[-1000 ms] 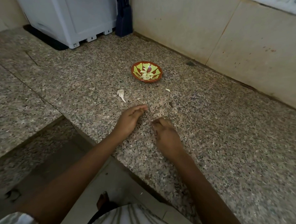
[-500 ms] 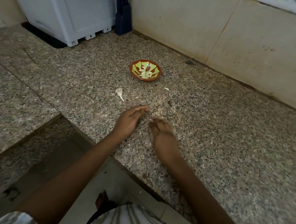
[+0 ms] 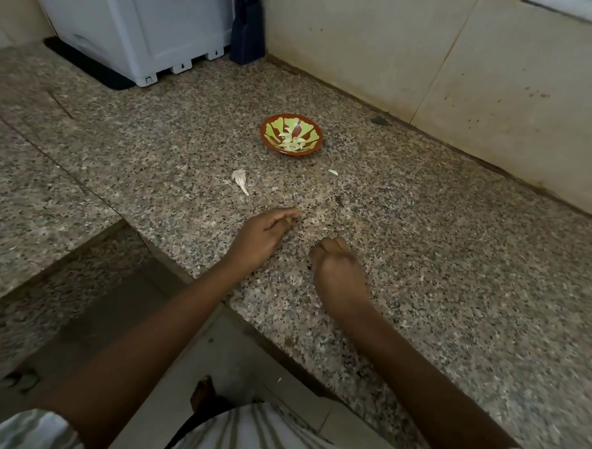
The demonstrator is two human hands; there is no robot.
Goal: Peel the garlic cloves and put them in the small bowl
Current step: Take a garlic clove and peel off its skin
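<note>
a bit [image 3: 289,220] seems pinched for peeling by the left hand [image 3: 263,236]; the curled right hand [image 3: 337,266] cannot be read. the small bowl [image 3: 265,137] is needed next.

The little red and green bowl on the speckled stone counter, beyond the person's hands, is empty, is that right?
Not quite. The head view shows that the small red-brown bowl with a green pattern is not empty: pale peeled garlic cloves lie in it. It does stand on the speckled granite counter, beyond the left hand and the right hand.
</note>
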